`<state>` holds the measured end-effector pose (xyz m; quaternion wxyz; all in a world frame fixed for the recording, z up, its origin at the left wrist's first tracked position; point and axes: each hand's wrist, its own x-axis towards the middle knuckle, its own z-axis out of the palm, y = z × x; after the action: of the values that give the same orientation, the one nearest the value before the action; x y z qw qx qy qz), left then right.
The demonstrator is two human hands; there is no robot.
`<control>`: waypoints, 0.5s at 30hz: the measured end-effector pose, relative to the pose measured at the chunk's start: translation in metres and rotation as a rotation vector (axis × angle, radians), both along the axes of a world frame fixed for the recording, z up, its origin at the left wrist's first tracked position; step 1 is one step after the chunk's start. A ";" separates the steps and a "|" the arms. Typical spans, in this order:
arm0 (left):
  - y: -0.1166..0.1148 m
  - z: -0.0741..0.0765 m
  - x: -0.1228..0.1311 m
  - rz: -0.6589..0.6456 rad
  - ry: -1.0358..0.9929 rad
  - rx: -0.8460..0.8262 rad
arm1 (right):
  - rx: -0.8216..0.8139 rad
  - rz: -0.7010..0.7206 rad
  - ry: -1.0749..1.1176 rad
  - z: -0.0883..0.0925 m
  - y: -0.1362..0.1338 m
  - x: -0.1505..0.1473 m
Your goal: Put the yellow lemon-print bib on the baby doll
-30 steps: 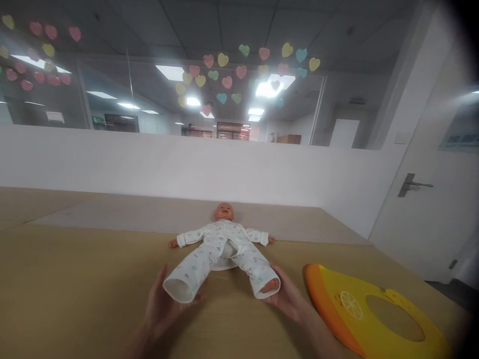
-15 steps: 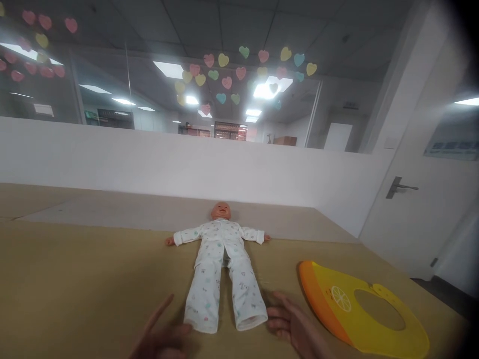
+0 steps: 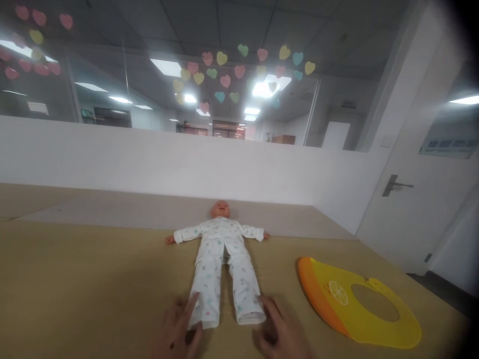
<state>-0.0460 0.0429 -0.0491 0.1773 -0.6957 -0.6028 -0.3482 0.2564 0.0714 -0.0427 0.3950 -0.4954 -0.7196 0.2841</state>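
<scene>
A baby doll (image 3: pixel 220 239) in white patterned pyjamas lies on its back on the tan table (image 3: pixel 93 279), head away from me, arms spread, legs straight and together. My left hand (image 3: pixel 179 331) is at the cuff of the doll's left-side trouser leg, finger and thumb closed on its edge. My right hand (image 3: pixel 280 334) has curled fingers against the outer edge of the other cuff. Both hands are partly cut off by the frame's bottom edge and slightly blurred.
A yellow and orange silicone bib (image 3: pixel 374 329) with a lemon-slice print lies flat on the table to the right of the doll. A white partition wall (image 3: pixel 149 154) with heart-stickered glass stands behind the table. A white door (image 3: pixel 411 214) is at the right.
The doll's legs, raised and spread a second ago, now lie flat, straight and together. My hands let go, drew back, and have returned to the trouser cuffs.
</scene>
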 end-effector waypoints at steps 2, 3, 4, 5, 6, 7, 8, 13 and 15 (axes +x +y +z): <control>0.002 -0.001 0.004 0.021 0.082 -0.013 | 0.067 -0.019 -0.181 0.007 0.001 -0.005; 0.003 -0.002 0.004 0.048 0.112 -0.027 | 0.086 -0.032 -0.213 0.010 0.002 -0.007; 0.004 -0.002 0.004 0.089 0.137 -0.046 | 0.103 -0.039 -0.215 0.014 0.003 -0.009; 0.004 -0.003 0.003 0.132 0.156 -0.063 | 0.121 -0.045 -0.202 0.016 0.004 -0.010; 0.005 -0.004 0.001 0.165 0.170 -0.079 | 0.141 -0.048 -0.182 0.018 0.005 -0.011; 0.005 -0.005 -0.001 0.182 0.179 -0.087 | 0.165 -0.051 -0.158 0.018 0.006 -0.011; 0.006 -0.007 -0.003 0.185 0.184 -0.087 | 0.188 -0.059 -0.132 0.017 0.007 -0.011; 0.002 -0.031 -0.017 0.084 0.111 -0.083 | 0.248 -0.053 -0.112 0.003 0.004 -0.003; -0.004 -0.045 -0.026 0.008 0.047 -0.112 | 0.235 0.028 -0.192 -0.004 -0.003 0.003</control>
<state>-0.0715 0.0385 -0.0940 0.1537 -0.7101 -0.6197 -0.2969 0.2597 0.0682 -0.0464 0.3755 -0.4607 -0.7892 0.1546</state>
